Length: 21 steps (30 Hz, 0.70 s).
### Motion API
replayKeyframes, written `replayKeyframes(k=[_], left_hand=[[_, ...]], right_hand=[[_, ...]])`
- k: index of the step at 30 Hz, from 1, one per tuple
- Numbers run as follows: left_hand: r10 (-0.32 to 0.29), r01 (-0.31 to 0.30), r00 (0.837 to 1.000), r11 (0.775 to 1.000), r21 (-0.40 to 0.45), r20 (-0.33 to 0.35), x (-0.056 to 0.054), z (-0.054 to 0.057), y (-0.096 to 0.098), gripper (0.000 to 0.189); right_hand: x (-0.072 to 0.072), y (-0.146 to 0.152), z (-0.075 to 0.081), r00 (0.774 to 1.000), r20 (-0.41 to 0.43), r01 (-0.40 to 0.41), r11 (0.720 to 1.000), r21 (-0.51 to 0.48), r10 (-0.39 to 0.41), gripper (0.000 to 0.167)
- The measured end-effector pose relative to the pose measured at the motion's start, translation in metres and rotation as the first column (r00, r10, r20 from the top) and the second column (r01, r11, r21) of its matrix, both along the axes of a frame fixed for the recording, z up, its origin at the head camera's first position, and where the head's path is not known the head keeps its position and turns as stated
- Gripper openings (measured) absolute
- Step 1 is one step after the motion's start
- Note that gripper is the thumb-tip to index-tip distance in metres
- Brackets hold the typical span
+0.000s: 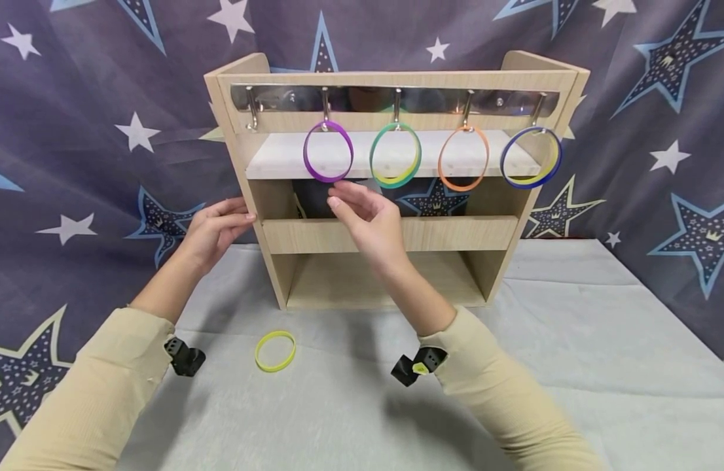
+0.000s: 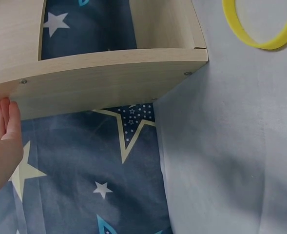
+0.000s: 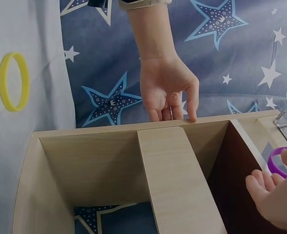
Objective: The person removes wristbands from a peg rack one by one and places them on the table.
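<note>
My left hand [image 1: 211, 235] rests its fingertips against the left side panel of a light wooden shelf [image 1: 273, 275]; the left wrist view shows those straight fingers on the panel's outer face. Just under a purple silicone wristband [image 1: 306, 157], my right hand [image 1: 370, 222] is held with loosely bent fingers and nothing in its grip. The purple band hangs from a metal hook. To its right hang a green and yellow band [image 1: 372, 157], an orange band [image 1: 440, 163] and a blue and yellow band [image 1: 503, 160]. Whether a fingertip touches the purple band, I cannot tell.
A yellow wristband [image 1: 275, 369] lies on the grey cloth [image 1: 338, 405], in front of the shelf's left side. The metal hook rail [image 1: 362, 98] crosses the shelf's upper front; its leftmost hook [image 1: 252, 108] carries no band. Behind hangs a star-patterned curtain [image 1: 103, 196].
</note>
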<state>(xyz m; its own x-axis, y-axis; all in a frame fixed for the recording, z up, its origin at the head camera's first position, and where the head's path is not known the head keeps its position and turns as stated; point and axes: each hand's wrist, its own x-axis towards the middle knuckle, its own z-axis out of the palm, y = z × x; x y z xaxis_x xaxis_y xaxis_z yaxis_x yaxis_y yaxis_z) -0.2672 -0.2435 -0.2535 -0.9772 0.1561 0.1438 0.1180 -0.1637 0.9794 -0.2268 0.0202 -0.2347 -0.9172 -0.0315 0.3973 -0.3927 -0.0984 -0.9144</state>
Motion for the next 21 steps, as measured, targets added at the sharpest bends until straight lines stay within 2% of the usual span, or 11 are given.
replayKeyframes(k=[4, 9, 14, 16, 21], left_hand=[[0.0, 0.0, 1.0, 1.0, 0.006, -0.008, 0.0001, -0.0006, -0.0001, 0.065], [-0.004, 0.004, 1.0, 1.0, 0.015, -0.021, -0.0007, -0.0013, -0.0001, 0.062], [-0.008, 0.009, 1.0, 0.999, 0.04, -0.019, -0.001, -0.0024, -0.0004, 0.036], [-0.01, 0.011, 1.0, 0.999, 0.049, -0.018, -0.0009, -0.0027, -0.0005, 0.031], [-0.009, 0.009, 1.0, 0.999, 0.04, -0.015, -0.0006, -0.0022, -0.0002, 0.047]], right_hand=[[-0.0003, -0.0034, 0.0018, 0.999, -0.014, 0.036, 0.996, -0.086, -0.037, 0.03], [-0.0009, -0.0055, 0.0045, 0.999, 0.035, 0.028, 0.971, -0.237, -0.02, 0.03], [-0.0031, -0.0062, 0.0057, 0.997, 0.08, 0.019, 0.931, -0.364, 0.011, 0.03], [-0.0037, -0.007, 0.0065, 0.996, 0.084, 0.012, 0.914, -0.405, 0.023, 0.029], [-0.0045, -0.0103, 0.0094, 0.996, 0.074, -0.008, 0.885, -0.465, 0.048, 0.03]])
